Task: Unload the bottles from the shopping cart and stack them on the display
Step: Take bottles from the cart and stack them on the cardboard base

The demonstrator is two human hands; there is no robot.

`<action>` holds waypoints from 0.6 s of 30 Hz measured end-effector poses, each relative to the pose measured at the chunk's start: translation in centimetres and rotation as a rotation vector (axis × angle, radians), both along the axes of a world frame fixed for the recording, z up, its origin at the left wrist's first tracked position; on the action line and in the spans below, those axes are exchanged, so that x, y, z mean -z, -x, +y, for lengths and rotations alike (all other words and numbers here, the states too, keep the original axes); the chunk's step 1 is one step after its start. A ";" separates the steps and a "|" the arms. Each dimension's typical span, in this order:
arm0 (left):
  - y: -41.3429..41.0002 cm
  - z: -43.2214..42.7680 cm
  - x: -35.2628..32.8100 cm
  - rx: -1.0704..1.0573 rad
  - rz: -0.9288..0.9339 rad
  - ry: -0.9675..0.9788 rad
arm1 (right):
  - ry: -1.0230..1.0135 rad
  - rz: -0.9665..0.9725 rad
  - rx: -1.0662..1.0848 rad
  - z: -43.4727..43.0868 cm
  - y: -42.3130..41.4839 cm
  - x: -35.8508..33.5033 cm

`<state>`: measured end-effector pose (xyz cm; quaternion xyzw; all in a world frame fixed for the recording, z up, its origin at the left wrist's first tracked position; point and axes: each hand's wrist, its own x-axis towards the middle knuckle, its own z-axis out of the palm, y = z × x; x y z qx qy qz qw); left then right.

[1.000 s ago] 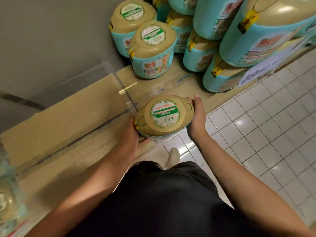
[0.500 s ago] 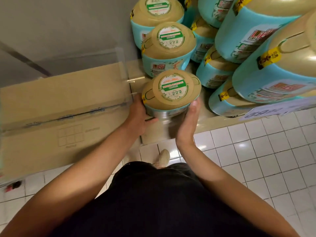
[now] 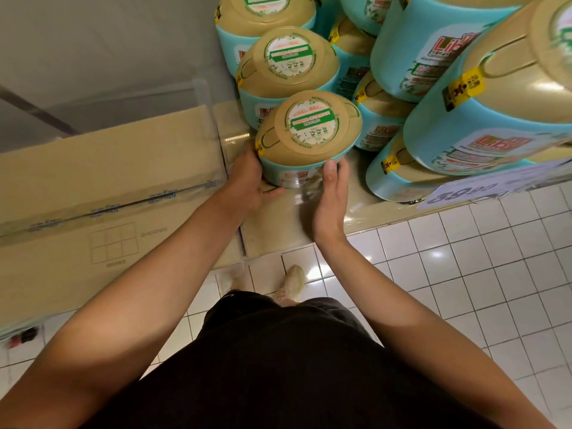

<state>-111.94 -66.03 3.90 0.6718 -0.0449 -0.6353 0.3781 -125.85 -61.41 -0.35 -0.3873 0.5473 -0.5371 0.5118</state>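
A teal bottle with a wide tan cap (image 3: pixel 309 125) stands on the low display platform (image 3: pixel 278 218), right in front of a matching bottle (image 3: pixel 288 60). My left hand (image 3: pixel 247 184) wraps around its lower left side, thumb lying on the platform. My right hand (image 3: pixel 331 193) has straight fingers whose tips touch the bottle's front right side. Several more teal bottles (image 3: pixel 483 119) are stacked to the right in tiers. The shopping cart is out of view.
A large sealed cardboard box (image 3: pixel 102 193) lies left of the platform. A price sign (image 3: pixel 483 187) hangs off the platform's front edge at right. White tiled floor (image 3: pixel 464 274) spreads below, with my shoes (image 3: pixel 294 283) close to the platform.
The bottle has travelled forward from over the floor edge onto the platform, against the rear bottle. My right hand has slid off the cap's side down to the front, fingers straightened.
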 end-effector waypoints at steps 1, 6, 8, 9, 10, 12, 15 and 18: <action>0.1 -0.1 0.0 -0.004 -0.002 -0.001 | 0.000 0.011 0.001 0.0 0.0 0.1; 0.7 -0.5 -0.2 -0.007 0.004 -0.008 | 0.013 0.057 -0.004 0.0 0.3 0.3; 0.6 -0.4 -0.2 -0.009 0.001 0.001 | 0.007 0.073 -0.004 0.1 0.5 0.4; 0.5 -0.3 -0.2 -0.007 0.001 0.008 | -0.005 0.081 0.002 0.1 0.6 0.5; 0.4 0.0 -0.2 -0.004 0.006 0.017 | -0.020 0.085 0.015 0.1 0.8 0.6; 0.3 0.7 0.1 -0.002 0.018 0.042 | -0.048 0.084 0.048 0.4 1.2 0.7; -0.1 2.2 0.6 0.017 0.017 0.084 | -0.089 0.054 0.079 1.3 1.6 1.0; -1.0 4.2 1.2 0.013 0.025 0.101 | -0.136 0.068 0.097 2.6 1.1 0.8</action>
